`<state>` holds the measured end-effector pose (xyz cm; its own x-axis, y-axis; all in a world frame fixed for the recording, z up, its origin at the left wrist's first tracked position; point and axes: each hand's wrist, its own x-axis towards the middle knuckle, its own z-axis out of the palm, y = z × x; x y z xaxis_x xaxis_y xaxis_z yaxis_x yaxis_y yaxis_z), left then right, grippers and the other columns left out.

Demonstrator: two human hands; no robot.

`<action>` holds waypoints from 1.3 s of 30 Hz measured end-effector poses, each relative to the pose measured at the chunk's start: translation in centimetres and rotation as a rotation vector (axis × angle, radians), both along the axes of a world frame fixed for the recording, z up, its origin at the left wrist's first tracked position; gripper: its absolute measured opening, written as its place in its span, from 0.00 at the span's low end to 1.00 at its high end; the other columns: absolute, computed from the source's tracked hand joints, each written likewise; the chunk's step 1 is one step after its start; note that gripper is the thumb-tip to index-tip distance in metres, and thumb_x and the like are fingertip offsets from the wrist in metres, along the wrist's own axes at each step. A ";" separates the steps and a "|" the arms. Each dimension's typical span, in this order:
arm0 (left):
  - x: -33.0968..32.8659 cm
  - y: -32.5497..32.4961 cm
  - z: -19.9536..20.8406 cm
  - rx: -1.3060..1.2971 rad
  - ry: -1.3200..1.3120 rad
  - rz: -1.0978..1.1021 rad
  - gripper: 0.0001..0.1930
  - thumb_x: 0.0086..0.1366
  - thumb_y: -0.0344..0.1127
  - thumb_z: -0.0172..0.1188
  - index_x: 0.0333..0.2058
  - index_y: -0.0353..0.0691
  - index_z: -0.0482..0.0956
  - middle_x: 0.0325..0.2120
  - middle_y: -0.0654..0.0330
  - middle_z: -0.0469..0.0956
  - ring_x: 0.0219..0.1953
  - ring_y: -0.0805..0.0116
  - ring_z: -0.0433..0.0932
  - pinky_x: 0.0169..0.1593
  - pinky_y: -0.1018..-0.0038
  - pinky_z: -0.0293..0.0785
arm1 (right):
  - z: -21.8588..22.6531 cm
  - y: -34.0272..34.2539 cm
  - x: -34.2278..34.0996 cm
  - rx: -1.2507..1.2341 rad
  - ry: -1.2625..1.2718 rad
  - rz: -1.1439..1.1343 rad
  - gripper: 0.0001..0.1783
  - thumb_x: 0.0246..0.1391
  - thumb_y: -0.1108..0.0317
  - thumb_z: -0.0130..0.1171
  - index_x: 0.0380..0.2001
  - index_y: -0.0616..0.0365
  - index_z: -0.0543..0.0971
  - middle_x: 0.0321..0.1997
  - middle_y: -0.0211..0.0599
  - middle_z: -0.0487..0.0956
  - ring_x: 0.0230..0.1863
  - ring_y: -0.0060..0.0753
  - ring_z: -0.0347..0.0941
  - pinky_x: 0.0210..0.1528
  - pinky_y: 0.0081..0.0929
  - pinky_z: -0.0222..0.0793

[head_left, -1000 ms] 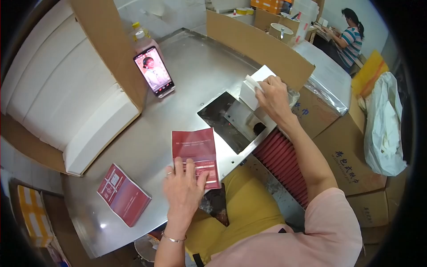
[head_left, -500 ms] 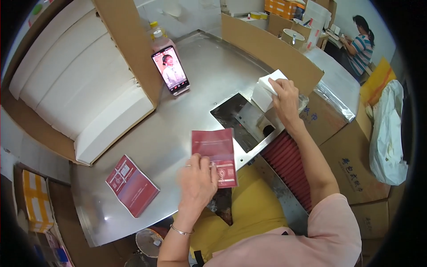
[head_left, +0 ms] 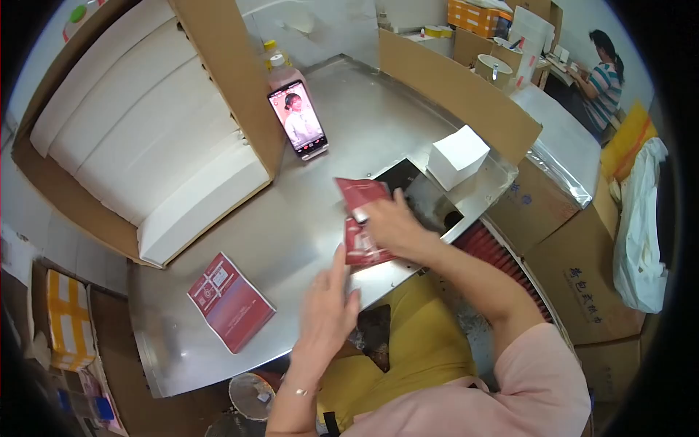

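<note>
A flat red printed plastic bag [head_left: 363,246] lies near the front edge of the steel table, its upper part raised at an angle. My right hand [head_left: 400,227] reaches across it from the right, blurred, with its fingertips hidden against the bag. My left hand [head_left: 328,309] is turned edge-on at the bag's lower left corner. Its fingers are straight, the thumb stands apart, and nothing shows in it. A white paper block [head_left: 459,159] stands beyond the rectangular opening [head_left: 408,178] in the table, apart from both hands. To the left rests a stack of similar red bags [head_left: 231,302].
A large carton [head_left: 255,138] with long white paper blocks stands on the left. Behind the table, a lit phone [head_left: 298,120] leans against a bottle [head_left: 279,69]. Cardboard boxes [head_left: 593,269] and a white plastic bag [head_left: 641,233] fill the right. A person [head_left: 603,84] sits far right.
My right hand has let go of the white block and moved left to the red bag. The bag has shifted farther from me, and my left hand has come off its face to its edge.
</note>
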<state>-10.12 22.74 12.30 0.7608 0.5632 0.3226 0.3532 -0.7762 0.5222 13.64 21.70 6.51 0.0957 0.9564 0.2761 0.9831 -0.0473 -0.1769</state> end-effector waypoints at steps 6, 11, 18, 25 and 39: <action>-3.5 -0.6 0.0 0.167 -0.120 0.035 0.08 0.48 0.23 0.62 0.29 0.42 0.78 0.36 0.57 0.74 0.41 0.55 0.72 0.42 0.61 0.68 | 2.0 -3.4 3.9 -0.303 0.053 -0.219 0.07 0.51 0.75 0.55 0.31 0.65 0.81 0.29 0.58 0.81 0.34 0.59 0.81 0.36 0.51 0.76; -12.8 3.1 1.8 0.306 -0.052 0.624 0.13 0.49 0.22 0.55 0.36 0.38 0.73 0.49 0.45 0.71 0.56 0.47 0.66 0.63 0.54 0.58 | 9.2 -6.2 4.8 0.617 -0.387 -0.326 0.08 0.54 0.67 0.62 0.36 0.57 0.81 0.31 0.38 0.77 0.37 0.39 0.73 0.40 0.38 0.64; -14.9 5.4 0.2 0.283 0.377 0.500 0.14 0.59 0.23 0.55 0.45 0.37 0.74 0.36 0.52 0.73 0.44 0.49 0.71 0.61 0.54 0.59 | 6.5 -6.0 10.0 0.481 -0.271 -0.464 0.12 0.54 0.64 0.62 0.23 0.61 0.81 0.31 0.40 0.75 0.40 0.42 0.71 0.42 0.42 0.64; -0.6 0.7 -1.3 0.149 -0.037 0.088 0.10 0.60 0.27 0.63 0.40 0.38 0.76 0.33 0.51 0.74 0.37 0.51 0.74 0.41 0.61 0.69 | 5.9 -6.9 11.8 0.533 -0.102 -0.433 0.11 0.55 0.65 0.61 0.25 0.61 0.83 0.31 0.41 0.76 0.39 0.44 0.72 0.41 0.43 0.66; 0.2 1.6 -2.3 0.069 -0.076 -0.066 0.31 0.48 0.34 0.69 0.52 0.31 0.73 0.58 0.39 0.66 0.59 0.41 0.67 0.59 0.50 0.65 | 4.6 -8.3 -6.3 0.401 -0.130 0.550 0.19 0.50 0.65 0.58 0.46 0.58 0.78 0.44 0.49 0.78 0.48 0.54 0.77 0.61 0.63 0.67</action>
